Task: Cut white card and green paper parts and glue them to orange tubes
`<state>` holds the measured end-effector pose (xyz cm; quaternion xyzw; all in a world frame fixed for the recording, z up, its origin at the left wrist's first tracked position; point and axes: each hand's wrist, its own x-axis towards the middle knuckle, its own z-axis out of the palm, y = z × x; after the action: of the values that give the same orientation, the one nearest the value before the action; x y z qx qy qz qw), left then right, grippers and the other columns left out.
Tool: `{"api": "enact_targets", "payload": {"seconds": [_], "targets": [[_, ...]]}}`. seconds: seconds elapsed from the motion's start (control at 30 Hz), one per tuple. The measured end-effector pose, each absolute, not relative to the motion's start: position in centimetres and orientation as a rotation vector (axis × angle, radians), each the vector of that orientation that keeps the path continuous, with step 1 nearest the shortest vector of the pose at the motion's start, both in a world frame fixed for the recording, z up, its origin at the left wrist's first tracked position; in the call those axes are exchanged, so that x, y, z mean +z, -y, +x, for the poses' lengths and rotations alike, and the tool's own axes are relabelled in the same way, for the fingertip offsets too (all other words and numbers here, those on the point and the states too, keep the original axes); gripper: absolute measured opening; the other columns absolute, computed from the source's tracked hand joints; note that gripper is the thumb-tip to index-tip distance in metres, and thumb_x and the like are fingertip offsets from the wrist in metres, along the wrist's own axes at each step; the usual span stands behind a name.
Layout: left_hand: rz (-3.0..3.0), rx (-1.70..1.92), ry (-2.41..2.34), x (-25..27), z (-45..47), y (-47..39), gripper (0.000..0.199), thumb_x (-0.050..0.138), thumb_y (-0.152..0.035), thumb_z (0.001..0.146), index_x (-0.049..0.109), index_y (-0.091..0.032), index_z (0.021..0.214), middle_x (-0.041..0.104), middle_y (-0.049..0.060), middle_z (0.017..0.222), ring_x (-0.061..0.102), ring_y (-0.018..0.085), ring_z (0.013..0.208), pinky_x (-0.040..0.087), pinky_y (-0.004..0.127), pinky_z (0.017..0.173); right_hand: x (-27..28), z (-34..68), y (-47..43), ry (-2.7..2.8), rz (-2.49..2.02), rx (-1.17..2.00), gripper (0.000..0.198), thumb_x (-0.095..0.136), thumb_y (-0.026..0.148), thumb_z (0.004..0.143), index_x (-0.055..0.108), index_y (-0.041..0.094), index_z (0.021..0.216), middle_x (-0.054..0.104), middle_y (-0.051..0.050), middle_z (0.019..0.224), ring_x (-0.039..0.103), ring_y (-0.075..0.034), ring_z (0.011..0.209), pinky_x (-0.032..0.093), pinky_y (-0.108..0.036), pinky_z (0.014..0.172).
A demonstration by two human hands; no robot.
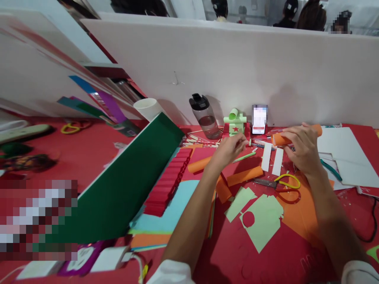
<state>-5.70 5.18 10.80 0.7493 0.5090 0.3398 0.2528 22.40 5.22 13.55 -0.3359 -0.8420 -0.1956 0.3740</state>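
My right hand is wrapped round an orange paper tube, held tilted over the right side of the table. My left hand is in the air in front of a small light-green paper model with a red star; its fingers are curled together, and whatever may be between them is hidden. Below lie more orange tubes: one in the middle, another beside it, and a third partly behind my left wrist. Scissors with yellow and red handles lie near the tubes. Cut light-green paper is in front.
A green board leans at the left beside a folded red paper strip on blue sheets. At the back stand a water bottle and a phone. White strips and white board lie right. A white partition rises behind.
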Motion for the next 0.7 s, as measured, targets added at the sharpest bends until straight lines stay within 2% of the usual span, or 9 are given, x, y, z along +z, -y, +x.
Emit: {"api": "enact_targets", "payload": {"seconds": [0.13,0.23,0.37,0.47,0.6,0.7], "targets": [[1.954,0.951,-0.941,11.4,-4.0,-4.2,0.017,0.064,-0.036,0.096,0.069,-0.02,0.089,0.073,0.004,0.085,0.065,0.015,0.077,0.05,0.028,0.072,12.2,21.6,-5.7,2.24,-0.956,-0.465,0.039,0.061,0.006,0.089,0.062,0.023,0.124,0.074,-0.009,0.119,0.063,-0.03,0.114,0.037,-0.056,0.115],[1.838,1.022,-0.816,12.0,-3.3,-3.7,0.017,0.07,-0.036,0.092,0.072,-0.02,0.086,0.075,0.005,0.087,0.068,0.016,0.08,0.054,0.03,0.076,11.5,20.6,-5.6,2.518,-0.888,-0.258,0.036,0.062,0.006,0.088,0.064,0.022,0.119,0.075,-0.009,0.115,0.064,-0.03,0.112,0.039,-0.056,0.112],[1.705,1.218,-0.997,11.9,-4.4,-4.5,0.028,0.071,-0.045,0.09,0.065,-0.018,0.083,0.069,0.002,0.074,0.065,0.015,0.067,0.053,0.028,0.068,12.4,19.9,-4.6,2.765,-0.633,0.354,0.025,0.068,0.012,0.088,0.068,0.026,0.109,0.076,-0.003,0.109,0.066,-0.024,0.107,0.047,-0.046,0.105],[1.824,1.191,-1.321,10.8,-5.8,-5.5,0.027,0.059,-0.043,0.097,0.062,-0.02,0.083,0.067,0.001,0.073,0.061,0.015,0.064,0.047,0.027,0.066,13.9,20.4,-3.9,2.675,-0.558,0.618,0.03,0.071,0.017,0.089,0.067,0.028,0.117,0.076,-0.002,0.117,0.066,-0.022,0.114,0.047,-0.043,0.107],[2.047,0.819,-1.759,9.6,-6.5,-6.0,0.03,0.051,-0.038,0.1,0.067,-0.021,0.081,0.072,0.006,0.077,0.065,0.021,0.075,0.042,0.03,0.071,14.9,21.8,-3.9,2.525,-0.74,0.537,0.028,0.069,0.02,0.092,0.066,0.028,0.118,0.075,-0.004,0.12,0.065,-0.025,0.118,0.046,-0.049,0.11],[2.046,0.636,-1.845,8.9,-6.1,-6.1,0.023,0.052,-0.026,0.098,0.074,-0.024,0.094,0.078,0.008,0.091,0.07,0.025,0.087,0.045,0.03,0.077,14.4,22.4,-4.6,2.449,-0.807,0.333,0.026,0.066,0.018,0.093,0.064,0.028,0.118,0.075,-0.005,0.119,0.064,-0.027,0.119,0.045,-0.054,0.11]]}}
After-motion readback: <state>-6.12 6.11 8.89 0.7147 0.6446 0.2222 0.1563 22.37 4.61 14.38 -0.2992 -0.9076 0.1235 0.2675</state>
